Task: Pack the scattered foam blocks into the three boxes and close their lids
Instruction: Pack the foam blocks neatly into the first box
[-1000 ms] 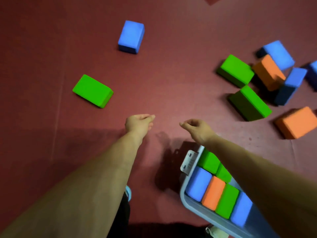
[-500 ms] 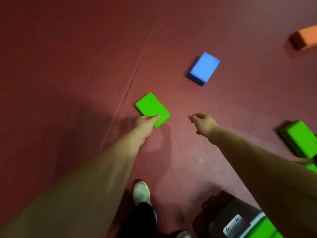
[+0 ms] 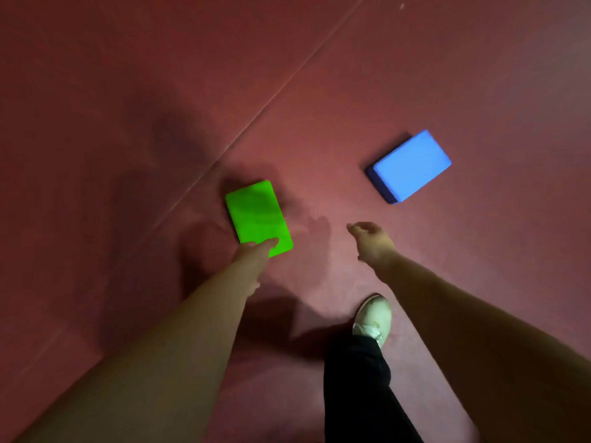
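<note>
A green foam block (image 3: 256,212) lies flat on the dark red floor at the centre of the view. My left hand (image 3: 254,255) reaches its near end, thumb lying on the block's top edge; the other fingers are hidden, so a grip cannot be confirmed. My right hand (image 3: 371,241) hovers to the right of the green block, fingers loosely curled and apart, holding nothing. A blue foam block (image 3: 411,164) lies flat farther off to the right, beyond my right hand. No box is in view.
My white shoe (image 3: 374,318) and black trouser leg (image 3: 358,385) stand on the floor below my right hand. A floor seam (image 3: 271,97) runs diagonally from upper right toward the left, past the green block.
The view has swung left and closed in on the green and blue blocks; the box and the other blocks have left the frame. My left hand has reached the green block's near end.
</note>
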